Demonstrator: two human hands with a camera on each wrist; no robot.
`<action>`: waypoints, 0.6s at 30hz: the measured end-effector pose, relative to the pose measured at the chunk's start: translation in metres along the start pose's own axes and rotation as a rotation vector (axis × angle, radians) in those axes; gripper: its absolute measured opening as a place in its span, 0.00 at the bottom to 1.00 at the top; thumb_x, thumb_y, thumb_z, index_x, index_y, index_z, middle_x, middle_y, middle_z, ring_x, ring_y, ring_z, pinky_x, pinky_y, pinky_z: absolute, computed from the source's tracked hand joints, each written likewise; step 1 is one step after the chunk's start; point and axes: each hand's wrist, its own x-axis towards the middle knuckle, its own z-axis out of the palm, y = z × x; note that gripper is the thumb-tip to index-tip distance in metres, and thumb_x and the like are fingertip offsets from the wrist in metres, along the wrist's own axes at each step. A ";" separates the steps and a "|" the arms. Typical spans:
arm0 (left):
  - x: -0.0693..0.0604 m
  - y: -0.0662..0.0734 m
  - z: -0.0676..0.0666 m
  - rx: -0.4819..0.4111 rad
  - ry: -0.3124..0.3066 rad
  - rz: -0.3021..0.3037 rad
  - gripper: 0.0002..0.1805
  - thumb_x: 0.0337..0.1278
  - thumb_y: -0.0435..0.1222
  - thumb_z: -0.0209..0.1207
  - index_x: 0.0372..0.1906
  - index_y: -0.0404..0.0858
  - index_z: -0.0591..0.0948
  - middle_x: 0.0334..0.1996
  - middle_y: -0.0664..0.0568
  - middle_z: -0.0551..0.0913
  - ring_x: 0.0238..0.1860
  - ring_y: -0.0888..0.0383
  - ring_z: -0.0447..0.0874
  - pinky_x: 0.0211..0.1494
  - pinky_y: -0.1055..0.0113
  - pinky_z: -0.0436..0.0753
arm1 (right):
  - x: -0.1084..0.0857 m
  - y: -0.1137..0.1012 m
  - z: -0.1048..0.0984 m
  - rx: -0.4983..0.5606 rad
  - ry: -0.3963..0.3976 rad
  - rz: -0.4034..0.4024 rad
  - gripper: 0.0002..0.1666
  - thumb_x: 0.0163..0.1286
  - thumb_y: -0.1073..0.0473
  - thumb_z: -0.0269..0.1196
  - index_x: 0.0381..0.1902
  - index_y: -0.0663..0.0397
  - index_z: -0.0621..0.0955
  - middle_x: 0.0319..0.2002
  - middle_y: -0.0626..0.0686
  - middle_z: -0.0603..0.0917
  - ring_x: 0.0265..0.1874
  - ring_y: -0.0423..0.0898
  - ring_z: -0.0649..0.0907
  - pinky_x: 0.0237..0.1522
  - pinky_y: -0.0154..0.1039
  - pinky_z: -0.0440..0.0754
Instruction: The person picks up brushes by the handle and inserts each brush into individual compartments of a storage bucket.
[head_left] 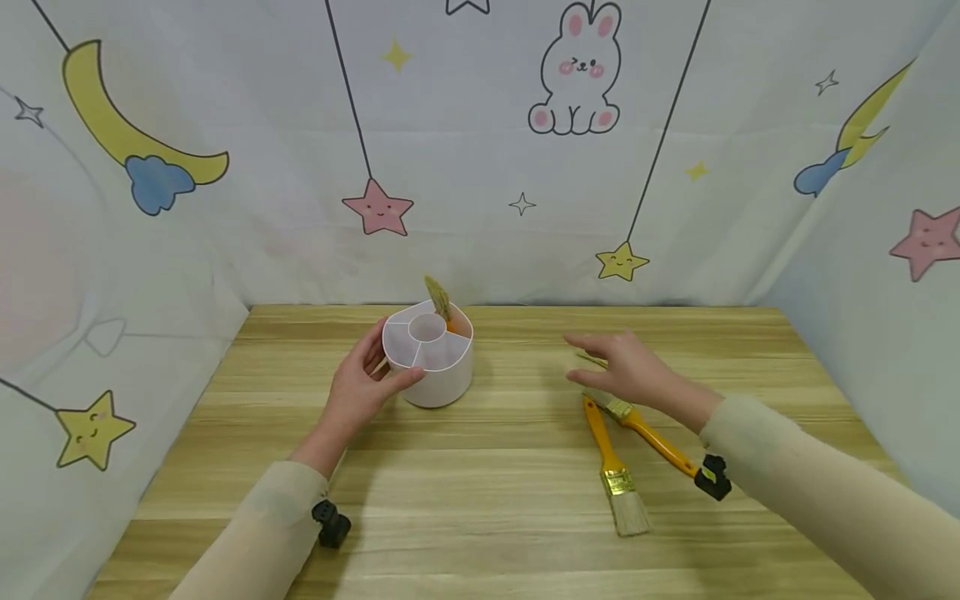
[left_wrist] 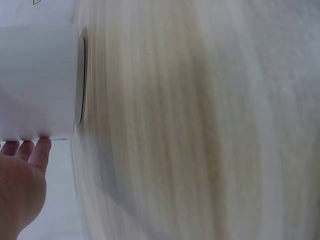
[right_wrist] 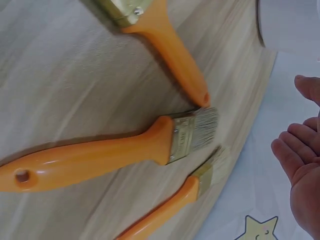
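A white round organizer (head_left: 442, 387) with divided compartments stands toward the back, a brush (head_left: 438, 295) upright in its right rear compartment. My left hand (head_left: 356, 390) holds its left side, thumb at the front; the left wrist view shows fingertips of the hand (left_wrist: 22, 190) against the white wall (left_wrist: 37, 80). Relaxed and empty, my right hand (head_left: 633, 368) hovers over the brushes. One orange-handled brush (head_left: 618, 482) lies bristles toward me, another (head_left: 660, 442) bristles away; a third is mostly hidden by the hand, but the right wrist view shows its handle (right_wrist: 162, 212).
Wood-grain table (head_left: 450, 533), with a printed white cloth (head_left: 480, 167) behind it and at both sides. Black wrist cameras sit on the left sleeve (head_left: 262, 517) and the right sleeve (head_left: 810, 475).
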 end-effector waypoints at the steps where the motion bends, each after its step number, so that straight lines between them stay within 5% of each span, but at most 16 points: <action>1: 0.000 0.001 0.000 0.000 0.001 -0.002 0.54 0.60 0.37 0.78 0.86 0.44 0.60 0.82 0.47 0.65 0.82 0.49 0.63 0.82 0.51 0.69 | -0.002 0.002 0.001 -0.017 -0.003 0.003 0.38 0.77 0.53 0.70 0.77 0.63 0.73 0.70 0.66 0.78 0.59 0.64 0.87 0.63 0.62 0.84; 3: -0.001 0.001 0.001 -0.001 0.001 -0.003 0.54 0.60 0.36 0.78 0.86 0.43 0.60 0.82 0.47 0.65 0.82 0.49 0.63 0.82 0.51 0.68 | -0.007 0.005 0.002 -0.048 -0.014 -0.003 0.38 0.76 0.53 0.70 0.77 0.63 0.73 0.69 0.65 0.80 0.54 0.60 0.89 0.61 0.61 0.86; 6: -0.001 0.003 0.001 -0.002 0.004 -0.004 0.54 0.60 0.36 0.78 0.86 0.43 0.59 0.82 0.47 0.64 0.82 0.49 0.63 0.82 0.51 0.68 | -0.013 0.009 0.004 -0.084 -0.048 -0.020 0.40 0.75 0.53 0.71 0.78 0.62 0.72 0.53 0.65 0.89 0.34 0.49 0.88 0.52 0.55 0.89; 9: -0.001 0.003 0.002 -0.002 0.006 -0.005 0.53 0.61 0.35 0.77 0.86 0.43 0.59 0.82 0.47 0.64 0.82 0.49 0.63 0.82 0.51 0.68 | -0.019 0.013 0.007 -0.118 -0.078 -0.052 0.40 0.74 0.55 0.72 0.78 0.63 0.72 0.51 0.64 0.90 0.31 0.48 0.86 0.48 0.54 0.89; 13: -0.001 0.004 0.003 -0.003 0.010 -0.004 0.52 0.61 0.34 0.77 0.86 0.43 0.60 0.82 0.47 0.65 0.82 0.49 0.63 0.82 0.51 0.68 | -0.026 0.018 0.010 -0.157 -0.112 -0.074 0.42 0.73 0.56 0.74 0.78 0.65 0.72 0.69 0.65 0.80 0.53 0.59 0.89 0.58 0.58 0.87; 18: 0.000 0.004 0.003 0.001 0.009 0.006 0.52 0.61 0.34 0.77 0.85 0.43 0.61 0.81 0.47 0.66 0.81 0.50 0.64 0.82 0.51 0.69 | -0.033 0.024 0.012 -0.180 -0.152 -0.079 0.43 0.73 0.54 0.74 0.78 0.66 0.71 0.74 0.65 0.76 0.60 0.60 0.86 0.62 0.59 0.85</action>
